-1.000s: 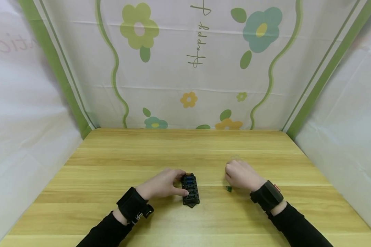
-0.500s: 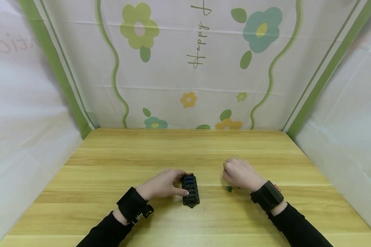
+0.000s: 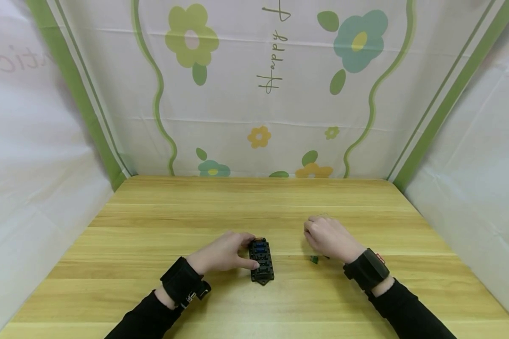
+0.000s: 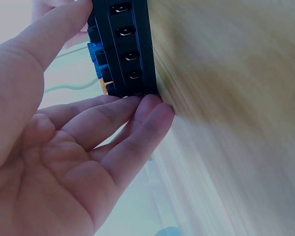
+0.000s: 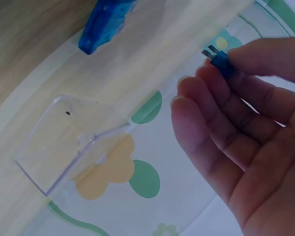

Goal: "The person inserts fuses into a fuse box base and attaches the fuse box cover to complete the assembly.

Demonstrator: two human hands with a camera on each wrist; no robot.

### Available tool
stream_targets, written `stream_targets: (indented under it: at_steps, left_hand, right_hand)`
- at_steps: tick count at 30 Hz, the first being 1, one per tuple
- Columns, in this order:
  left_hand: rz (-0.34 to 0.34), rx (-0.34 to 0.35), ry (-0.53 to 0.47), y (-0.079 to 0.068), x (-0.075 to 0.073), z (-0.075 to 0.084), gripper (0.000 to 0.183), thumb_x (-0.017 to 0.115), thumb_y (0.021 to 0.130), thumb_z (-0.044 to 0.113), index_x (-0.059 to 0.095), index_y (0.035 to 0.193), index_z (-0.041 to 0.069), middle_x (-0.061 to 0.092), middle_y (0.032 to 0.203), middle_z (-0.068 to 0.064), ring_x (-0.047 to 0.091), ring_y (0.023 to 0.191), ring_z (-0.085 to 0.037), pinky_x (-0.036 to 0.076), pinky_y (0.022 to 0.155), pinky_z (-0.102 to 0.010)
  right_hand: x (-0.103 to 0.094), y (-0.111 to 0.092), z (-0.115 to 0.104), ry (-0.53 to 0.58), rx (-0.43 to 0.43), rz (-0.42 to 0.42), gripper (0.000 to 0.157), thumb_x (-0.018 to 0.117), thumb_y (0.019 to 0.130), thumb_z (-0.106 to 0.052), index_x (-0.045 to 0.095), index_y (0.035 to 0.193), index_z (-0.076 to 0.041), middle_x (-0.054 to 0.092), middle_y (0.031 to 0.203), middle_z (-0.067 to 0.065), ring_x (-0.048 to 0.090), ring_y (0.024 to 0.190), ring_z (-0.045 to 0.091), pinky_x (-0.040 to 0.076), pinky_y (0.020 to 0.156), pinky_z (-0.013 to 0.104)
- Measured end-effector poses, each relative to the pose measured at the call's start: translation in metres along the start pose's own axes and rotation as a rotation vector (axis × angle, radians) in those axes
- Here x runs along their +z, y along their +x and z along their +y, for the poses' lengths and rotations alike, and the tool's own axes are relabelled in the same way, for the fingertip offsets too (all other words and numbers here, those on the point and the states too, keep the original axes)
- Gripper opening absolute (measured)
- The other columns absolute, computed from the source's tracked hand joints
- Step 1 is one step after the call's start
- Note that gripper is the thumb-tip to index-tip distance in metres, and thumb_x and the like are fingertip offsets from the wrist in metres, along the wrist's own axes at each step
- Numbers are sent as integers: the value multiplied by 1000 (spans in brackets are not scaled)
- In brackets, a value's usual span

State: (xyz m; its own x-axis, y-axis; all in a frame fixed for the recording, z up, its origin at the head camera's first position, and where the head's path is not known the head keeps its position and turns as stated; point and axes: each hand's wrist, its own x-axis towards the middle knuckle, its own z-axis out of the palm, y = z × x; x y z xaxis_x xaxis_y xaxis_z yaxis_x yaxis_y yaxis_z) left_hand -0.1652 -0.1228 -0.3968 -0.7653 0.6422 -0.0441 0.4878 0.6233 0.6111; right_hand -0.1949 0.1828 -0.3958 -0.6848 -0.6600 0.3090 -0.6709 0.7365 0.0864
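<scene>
My left hand (image 3: 222,252) holds a black fuse block (image 3: 261,273) on the table, its thumb over the near part of the top. In the left wrist view, its fingertips meet one end of the fuse block (image 4: 132,44), whose side has a row of slots with metal inside. Blue fuses (image 3: 259,246) sit near the far end of the block, beside an orange one (image 3: 259,239). To the right, my right hand (image 3: 332,238) pinches a small blue blade fuse (image 5: 222,64) between thumb and fingers, its two metal prongs pointing outward.
A small green piece (image 3: 314,259) lies just nearer than my right hand. The right wrist view shows a clear plastic cover (image 5: 54,142) and a translucent blue piece (image 5: 105,24) on the table. Fabric walls (image 3: 237,94) with printed flowers stand at the back and both sides.
My right hand has shifted slightly left and lifted a little, uncovering a small dark speck beside the green piece. My left hand and the fuse block have stayed in place.
</scene>
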Motion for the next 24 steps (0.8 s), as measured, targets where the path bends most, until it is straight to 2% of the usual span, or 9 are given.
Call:
stream_targets:
  at_steps: [8,16,24]
  left_hand:
    - [-1,1,-9,-1,0,0,81,70,82,49,44,137,-4,51,133,-17,52,118,-27,40,96,-32]
    - [1,13,-6,2,-1,-2,81,70,83,48,43,138,-4,50,134,-16,52,118,-26,39,97,-31]
    - [-10,24,-2,2,0,-4,82,69,83,49,42,139,-4,50,133,-17,52,118,-25,38,97,-31]
  right_hand:
    - [-1,-1,-2,74,-24,-13,11,63,90,-7,62,80,-13,49,74,-6,45,61,4,38,53,19]
    - [-1,1,-1,79,-64,10,4,63,89,-5,65,87,-8,56,80,-1,54,67,8,44,59,21]
    - [-3,2,-4,104,-77,14,6,65,88,-6,68,94,-5,59,85,2,59,73,12,47,63,22]
